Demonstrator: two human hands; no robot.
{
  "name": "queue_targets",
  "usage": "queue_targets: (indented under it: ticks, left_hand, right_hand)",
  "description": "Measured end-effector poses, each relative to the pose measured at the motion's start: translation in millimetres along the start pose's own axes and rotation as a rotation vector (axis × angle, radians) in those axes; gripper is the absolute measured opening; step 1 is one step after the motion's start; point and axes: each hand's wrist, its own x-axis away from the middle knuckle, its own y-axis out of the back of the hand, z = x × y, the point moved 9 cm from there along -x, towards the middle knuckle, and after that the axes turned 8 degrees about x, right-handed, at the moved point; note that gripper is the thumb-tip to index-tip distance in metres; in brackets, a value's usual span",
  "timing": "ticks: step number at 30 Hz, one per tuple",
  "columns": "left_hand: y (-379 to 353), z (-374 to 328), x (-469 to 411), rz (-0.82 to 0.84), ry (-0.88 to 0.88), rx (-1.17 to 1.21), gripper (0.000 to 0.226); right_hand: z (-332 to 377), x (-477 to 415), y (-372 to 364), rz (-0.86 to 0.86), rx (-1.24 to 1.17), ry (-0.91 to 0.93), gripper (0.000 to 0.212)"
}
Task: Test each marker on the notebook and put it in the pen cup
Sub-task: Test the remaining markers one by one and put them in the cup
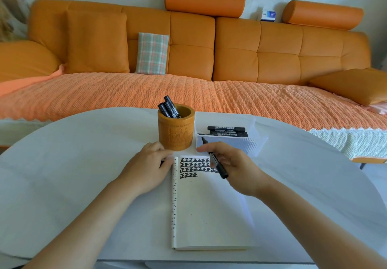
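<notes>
Orange sofa behind, white table (83, 153) in front: a marker test just before the pen cup (176, 130).

The right hand (236, 170) has its grip closed round a black marker (215, 160), nib raised clear of the notebook (209, 216), which lies directly in front of the cup. The left hand (146, 168) rests at the page's edge, front-left of the cup (whether its grip holds a cap I cannot tell). To do this well, I'd turn the nib down, steady the page and draw one short firm stroke under the rows of 正. Barrel print on the spare markers (226, 129) in the tray (240, 145), right of the cup, is too small to read.
</notes>
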Motion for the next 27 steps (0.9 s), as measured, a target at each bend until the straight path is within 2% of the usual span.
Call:
queue_targets:
  ticks: [2,4,5,7,10,14,18,22,27]
  left_hand:
    - [-2,-9,0,0.003,-0.049,0.087,0.041]
    - [-13,-16,1,0.090,-0.069,0.166,0.060]
    - [-20,-19,2,0.142,-0.076,0.167,0.071]
    - [-31,-22,4,0.228,-0.085,0.090,0.086]
    - [-37,-21,5,0.261,-0.078,0.004,0.096]
    - [-37,-20,5,0.237,-0.087,-0.001,0.090]
    - [-35,-24,5,0.160,-0.081,0.000,0.078]
    - [-36,-24,5,0.154,-0.074,-0.009,0.083]
    - [-36,-23,4,0.171,-0.059,0.010,0.086]
  right_hand:
    - [0,-1,0,-0.037,0.037,0.028,0.032]
    - [2,-2,0,-0.067,-0.074,0.016,0.010]
    - [2,-2,1,-0.087,-0.152,-0.003,0.009]
    - [-3,-2,0,-0.111,-0.282,-0.054,0.021]
    - [-12,-1,-3,-0.130,-0.381,-0.128,0.029]
    - [-25,-1,-6,-0.167,-0.311,-0.235,0.017]
    - [-32,-2,-13,-0.172,-0.239,-0.261,0.006]
    - [-36,-2,-18,-0.128,-0.198,-0.268,0.008]
    - [-37,-1,-21,-0.108,-0.196,-0.272,0.023]
